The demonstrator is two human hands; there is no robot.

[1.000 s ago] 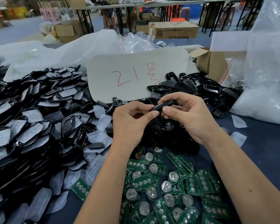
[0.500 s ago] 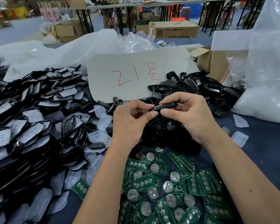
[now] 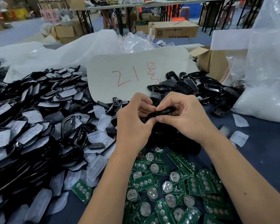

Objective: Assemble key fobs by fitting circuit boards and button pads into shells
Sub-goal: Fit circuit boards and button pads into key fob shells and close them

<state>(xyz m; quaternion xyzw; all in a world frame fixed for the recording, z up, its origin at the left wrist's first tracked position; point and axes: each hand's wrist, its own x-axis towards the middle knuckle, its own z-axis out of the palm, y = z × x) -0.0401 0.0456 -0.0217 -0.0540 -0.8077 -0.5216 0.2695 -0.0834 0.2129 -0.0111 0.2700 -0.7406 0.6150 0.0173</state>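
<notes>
A black key fob shell (image 3: 164,112) is held edge-on between both hands above the table's middle. My left hand (image 3: 132,123) pinches its left end with curled fingers and thumb. Gripping the right end is my right hand (image 3: 184,117), thumb underneath and fingers curled over the top. Most of the shell is hidden by the fingers. Green circuit boards (image 3: 168,188) with round battery holders lie scattered below my wrists. Translucent white button pads (image 3: 95,167) lie to the left.
A big heap of black shells and pads (image 3: 23,126) fills the left. More empty black shells (image 3: 192,84) lie behind my hands. A grey card with red writing (image 3: 132,75) leans at the back. A cardboard box (image 3: 213,62) and plastic bags (image 3: 265,78) stand on the right.
Both hands have closed in tighter on the shell, my fingers curling further over it so that less of it shows. The hands stay in the same spot.
</notes>
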